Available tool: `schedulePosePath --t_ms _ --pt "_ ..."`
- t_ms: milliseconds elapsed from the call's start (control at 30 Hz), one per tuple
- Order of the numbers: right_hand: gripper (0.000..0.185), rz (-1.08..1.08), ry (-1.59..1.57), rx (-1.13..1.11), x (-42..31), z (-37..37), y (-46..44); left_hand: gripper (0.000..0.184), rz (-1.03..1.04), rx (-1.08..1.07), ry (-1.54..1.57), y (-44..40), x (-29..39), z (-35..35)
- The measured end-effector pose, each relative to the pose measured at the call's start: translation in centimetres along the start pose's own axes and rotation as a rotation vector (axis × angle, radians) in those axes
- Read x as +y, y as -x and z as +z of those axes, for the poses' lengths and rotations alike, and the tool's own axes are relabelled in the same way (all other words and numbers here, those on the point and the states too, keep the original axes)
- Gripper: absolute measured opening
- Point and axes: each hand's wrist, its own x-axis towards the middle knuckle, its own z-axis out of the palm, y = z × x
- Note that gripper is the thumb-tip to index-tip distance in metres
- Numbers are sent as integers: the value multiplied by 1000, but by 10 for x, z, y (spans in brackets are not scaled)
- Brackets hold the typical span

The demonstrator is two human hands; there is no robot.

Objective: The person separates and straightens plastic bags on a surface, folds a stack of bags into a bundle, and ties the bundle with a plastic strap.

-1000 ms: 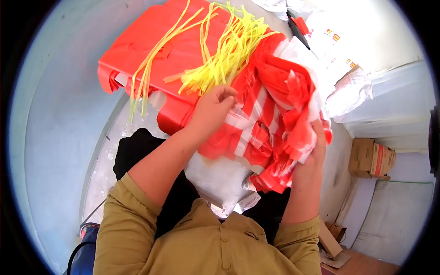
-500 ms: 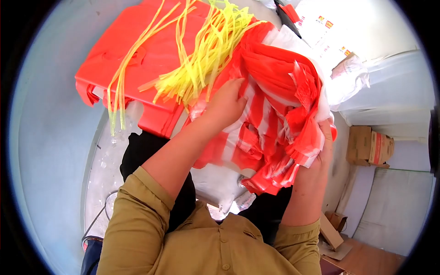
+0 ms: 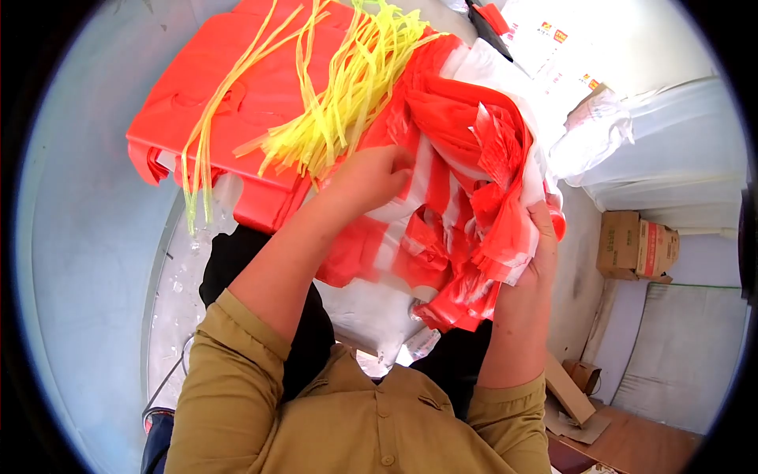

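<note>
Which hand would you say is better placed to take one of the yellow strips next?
Probably the left hand: it is close beside the yellow strips, while the right hand is farther from them and appears occupied, holding the edge of the red-and-white bundle.

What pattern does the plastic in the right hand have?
The plastic has red and white stripes, clearest in the head view.
</note>
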Motion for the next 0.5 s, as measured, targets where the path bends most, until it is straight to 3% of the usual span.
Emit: schedulePosePath --t_ms 100,333,433,500 --pt "50 65 -89 -43 -2 0 4 35 -42 -113 -32 11 11 -11" --pt "55 96 -92 -115 4 -7 -4 66 -181 -301 -161 26 18 -26" --pt "55 38 -2 -71 8 -4 -1 71 -121 -396 -42 37 11 -27" --pt "54 22 75 -68 8 -4 0 73 -115 -323 43 42 4 -19"
